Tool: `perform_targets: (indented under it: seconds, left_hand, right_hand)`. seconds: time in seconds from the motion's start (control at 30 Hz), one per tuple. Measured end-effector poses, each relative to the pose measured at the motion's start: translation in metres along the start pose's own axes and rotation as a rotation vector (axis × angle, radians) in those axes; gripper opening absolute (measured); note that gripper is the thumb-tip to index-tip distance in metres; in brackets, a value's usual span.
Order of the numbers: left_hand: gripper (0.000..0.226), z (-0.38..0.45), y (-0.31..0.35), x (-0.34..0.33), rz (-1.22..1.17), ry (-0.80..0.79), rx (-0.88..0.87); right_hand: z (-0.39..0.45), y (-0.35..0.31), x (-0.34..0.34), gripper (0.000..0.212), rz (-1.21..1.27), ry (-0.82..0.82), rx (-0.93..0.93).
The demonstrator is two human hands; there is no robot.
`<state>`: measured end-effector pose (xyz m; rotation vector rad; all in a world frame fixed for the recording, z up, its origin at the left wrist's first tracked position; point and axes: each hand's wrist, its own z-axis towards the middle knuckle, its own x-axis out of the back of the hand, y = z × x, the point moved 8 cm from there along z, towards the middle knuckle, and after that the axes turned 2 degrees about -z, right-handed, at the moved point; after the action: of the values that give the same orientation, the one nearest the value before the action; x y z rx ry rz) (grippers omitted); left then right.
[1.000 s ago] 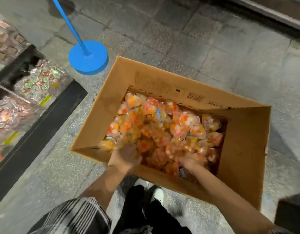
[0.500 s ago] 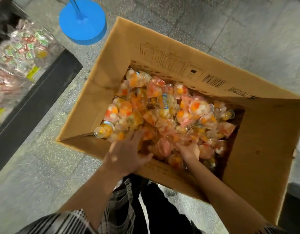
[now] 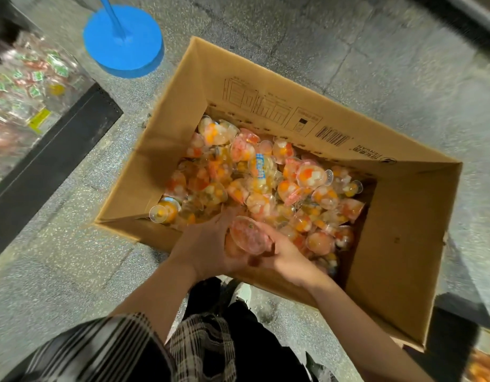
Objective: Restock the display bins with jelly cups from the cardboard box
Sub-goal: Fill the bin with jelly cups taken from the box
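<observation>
Cupping a small clutch of jelly cups [image 3: 248, 238] between them, the left hand [image 3: 208, 249] and the right hand [image 3: 282, 253] meet at the near wall of the cardboard box [image 3: 183, 111], fingers curled inward around the load. One pink cup sits on top in plain sight; how many lie beneath it I cannot tell. The rest of the jelly cups [image 3: 265, 183] fill the box floor in a loose, glossy heap, one of them lying against the left wall at the near corner. The display bin [image 3: 31, 86], already holding wrapped sweets, stands off to the left, well apart from the box, with a blue stand base [image 3: 124, 41] on the paving [image 3: 59, 257] between.

The risk, as I judge it, lies in the carry: the cups are smooth, rounded and stacked on one another, so the topmost could roll off if the hands part or tilt while swinging left. Squeezing harder to prevent that could dent a thin cup or strain its sealed lid. Clipping the box's near wall on the way out could also jolt the handful loose.

Compared with half a second ago, the hands have drawn together; then they were spread apart and dug into the heap, the left flat over the cups, whereas now they enclose a gathered batch lifted slightly above it.
</observation>
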<state>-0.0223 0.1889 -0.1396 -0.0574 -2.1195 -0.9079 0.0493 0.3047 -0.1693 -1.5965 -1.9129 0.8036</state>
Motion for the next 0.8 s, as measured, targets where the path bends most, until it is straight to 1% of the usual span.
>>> perform_targets:
  seconds: [0.1,0.13,0.17,0.2,0.27,0.3,0.33,0.4,0.43,0.47,0.53,0.6,0.67,0.7,0.73,0.8]
  left_hand:
    - [0.095,-0.003,0.001,0.001,-0.048,0.012,-0.030]
    - [0.090,-0.003,0.000,0.000,-0.069,0.012,-0.018]
    - [0.087,-0.002,-0.002,-0.001,-0.077,0.011,0.007]
    - [0.085,-0.001,-0.004,-0.001,-0.078,0.016,0.038]
    - [0.083,0.000,-0.006,0.000,-0.078,0.042,0.075]
    - [0.083,0.001,-0.006,0.001,-0.080,0.048,0.087]
    - [0.084,0.001,-0.007,0.000,-0.076,0.044,0.102]
    - [0.088,0.000,-0.008,0.001,-0.047,0.049,0.117]
    - [0.089,0.000,-0.008,0.001,-0.035,0.057,0.115]
    - [0.088,0.001,-0.008,0.001,-0.031,0.063,0.109]
    - [0.084,0.001,-0.008,0.001,-0.042,0.057,0.097]
    - [0.084,0.003,-0.009,-0.001,-0.054,0.025,0.109]
    - [0.084,0.003,-0.009,-0.001,-0.056,0.009,0.114]
    - [0.085,0.003,-0.009,-0.002,-0.054,0.006,0.110]
    - [0.085,0.003,-0.009,-0.003,-0.048,-0.001,0.107]
    - [0.085,0.003,-0.010,-0.004,-0.040,-0.007,0.106]
  right_hand:
    - [-0.001,0.003,-0.001,0.078,0.055,-0.090,-0.025]
    - [0.006,0.017,0.005,0.080,0.065,-0.062,-0.060]
    - [0.015,0.032,0.013,0.081,0.086,-0.007,-0.124]
    - [0.025,0.052,0.023,0.080,0.053,0.077,-0.211]
    - [0.039,0.084,0.045,0.077,-0.196,0.250,-0.369]
    - [0.045,0.097,0.048,0.078,-0.261,0.268,-0.420]
    - [0.049,0.102,0.044,0.083,-0.270,0.233,-0.450]
    - [0.061,0.110,0.030,0.107,-0.276,0.153,-0.450]
    - [0.068,0.112,0.026,0.116,-0.278,0.148,-0.433]
    - [0.073,0.116,0.025,0.115,-0.269,0.169,-0.426]
    - [0.079,0.120,0.024,0.091,-0.270,0.200,-0.409]
    - [0.078,0.118,0.025,0.069,-0.328,0.220,-0.405]
    - [0.076,0.115,0.030,0.056,-0.413,0.244,-0.430]
    - [0.075,0.113,0.033,0.057,-0.422,0.263,-0.428]
    - [0.073,0.107,0.035,0.062,-0.399,0.288,-0.414]
    - [0.065,0.088,0.041,0.077,-0.326,0.384,-0.354]
